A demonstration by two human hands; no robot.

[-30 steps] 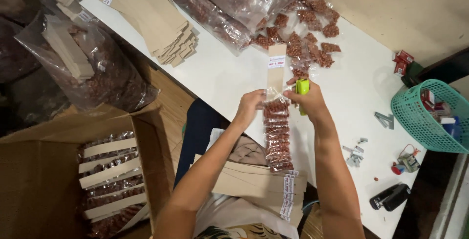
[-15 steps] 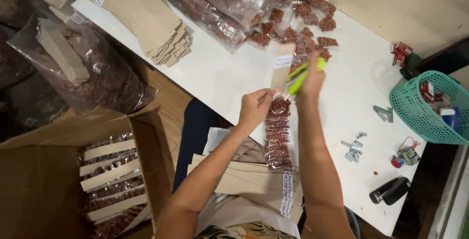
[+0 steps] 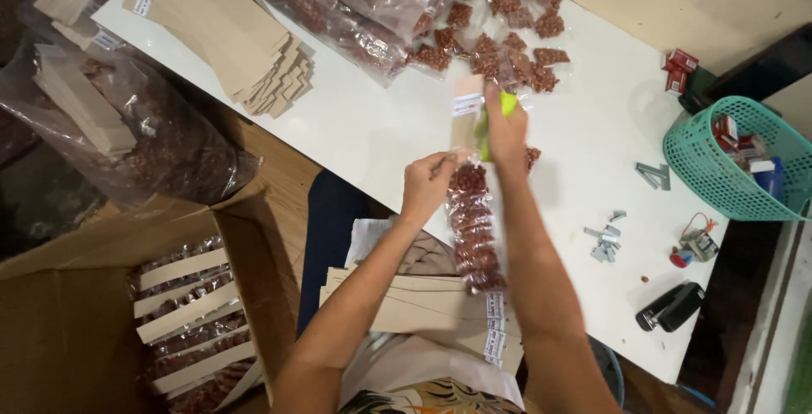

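My left hand (image 3: 425, 184) pinches the top of a long clear strip of small reddish-brown packets (image 3: 474, 228), just under its tan cardboard header card (image 3: 466, 109). The strip runs down over the white table (image 3: 372, 126) toward my lap. My right hand (image 3: 506, 131) sits beside the header card and grips a bright green stapler-like tool (image 3: 507, 103), mostly hidden by the fingers. Loose small reddish packets (image 3: 499, 46) lie scattered just beyond my hands.
A stack of tan cardboard cards (image 3: 228, 38) lies at the table's far left, more cards (image 3: 414, 304) on my lap. Large bags of packets (image 3: 355, 0) sit at the back. A teal basket (image 3: 732, 160), loose staples (image 3: 602, 241) and a black stapler (image 3: 670, 306) are at right. An open cardboard box (image 3: 182, 312) holds finished strips.
My right hand with the green tool has moved down from above the card to the header's side. The left hand keeps its pinch on the strip's top.
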